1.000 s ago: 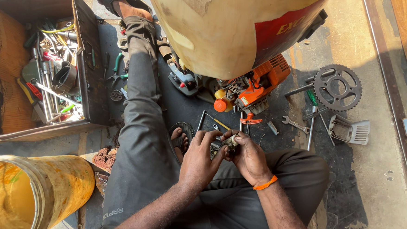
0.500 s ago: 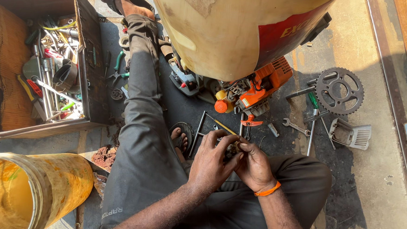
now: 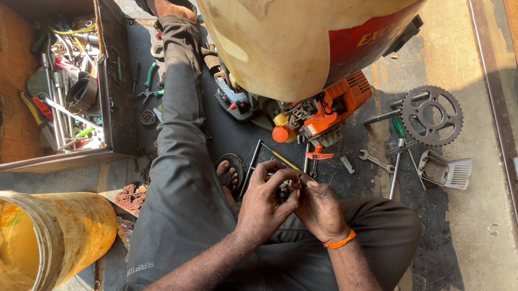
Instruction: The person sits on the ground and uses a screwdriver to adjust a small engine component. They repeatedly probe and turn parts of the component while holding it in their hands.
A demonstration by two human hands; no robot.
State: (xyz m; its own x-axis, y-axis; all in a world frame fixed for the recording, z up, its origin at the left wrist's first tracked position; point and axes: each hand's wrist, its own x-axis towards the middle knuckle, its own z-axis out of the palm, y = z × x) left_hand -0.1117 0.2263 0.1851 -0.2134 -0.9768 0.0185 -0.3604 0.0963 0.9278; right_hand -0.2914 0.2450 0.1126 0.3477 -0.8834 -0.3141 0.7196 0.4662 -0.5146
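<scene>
Both hands closed on a small metal part [image 3: 285, 187] over my lap: left hand [image 3: 263, 203] steadies it, right hand [image 3: 319, 209] works its edge. Orange engine [image 3: 326, 110], wrench [image 3: 376, 160], sprocket [image 3: 432, 115] lie on the floor ahead.

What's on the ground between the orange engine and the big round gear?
In the head view, a dark metal rod lies on the floor between the orange engine and the toothed gear.

The small part [image 3: 286, 187] between the left hand [image 3: 263, 203] and right hand [image 3: 319, 208] is mostly hidden by fingers; its kind is unclear.
</scene>
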